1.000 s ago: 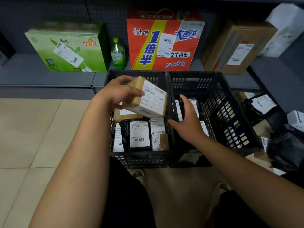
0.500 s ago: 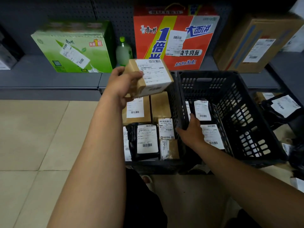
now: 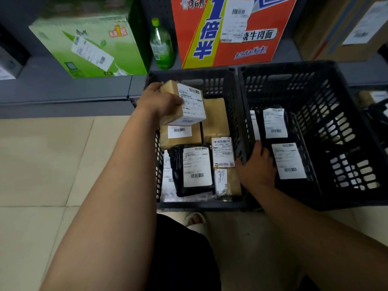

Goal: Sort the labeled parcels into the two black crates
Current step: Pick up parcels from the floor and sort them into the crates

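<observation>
You have two black crates side by side on the floor: the left crate and the right crate. Six parcels lie in the left one: two brown boxes at the far end, a black bag, two small labelled packets near the dividing wall, and a white one against the left wall, mostly hidden by the bag. In the right crate three white labels show on dark wrapping, but it is too dark there to tell how many parcels they belong to.

Your left hand grasps a seventh parcel, the brown box, label up. It is held over the far left corner of the left crate, above a labelled box there. Your right hand curls over the right crate's left wall and grips it.

On the shelf beyond stand a green carton, a green bottle, a red carton, its top cut off, and a brown carton, also cut off.
</observation>
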Demonstrator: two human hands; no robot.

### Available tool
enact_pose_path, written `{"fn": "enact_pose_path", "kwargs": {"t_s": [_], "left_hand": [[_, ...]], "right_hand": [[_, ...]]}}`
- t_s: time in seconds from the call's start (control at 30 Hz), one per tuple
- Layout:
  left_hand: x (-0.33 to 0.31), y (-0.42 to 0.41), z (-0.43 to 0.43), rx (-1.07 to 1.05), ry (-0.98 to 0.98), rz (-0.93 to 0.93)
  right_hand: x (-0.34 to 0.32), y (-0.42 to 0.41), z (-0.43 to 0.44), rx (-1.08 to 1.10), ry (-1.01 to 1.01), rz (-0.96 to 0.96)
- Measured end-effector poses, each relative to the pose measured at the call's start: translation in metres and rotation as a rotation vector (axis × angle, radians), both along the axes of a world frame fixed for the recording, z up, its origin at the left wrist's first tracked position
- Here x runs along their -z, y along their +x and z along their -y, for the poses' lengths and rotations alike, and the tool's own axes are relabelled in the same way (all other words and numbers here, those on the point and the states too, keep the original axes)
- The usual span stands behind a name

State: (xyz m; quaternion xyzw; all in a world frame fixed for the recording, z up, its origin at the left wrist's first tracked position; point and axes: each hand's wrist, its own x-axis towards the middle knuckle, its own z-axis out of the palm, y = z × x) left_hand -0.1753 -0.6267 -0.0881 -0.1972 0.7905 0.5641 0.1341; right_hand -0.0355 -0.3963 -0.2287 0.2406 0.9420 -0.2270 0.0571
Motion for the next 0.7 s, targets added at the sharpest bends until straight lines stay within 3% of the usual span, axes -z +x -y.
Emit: {"fn": "enact_pose_path", "kwargs": {"t_s": [0.23,0.37,0.7], "left_hand": [[-0.018,0.021,-0.010,0.032,-0.036,-0.058],[-0.022,0.058,0.013,0.110,-0.291,-0.159],[0.081,0.126,0.043,0.125,-0.670,-0.017]], "right_hand": [[-0.006,0.000,0.000,0.009,-0.008,0.012],[-0.008,0.000,0.001,0.006,0.008,0.002],[-0.005,-0.002,0.001,0.002,0.015,0.011]]}}
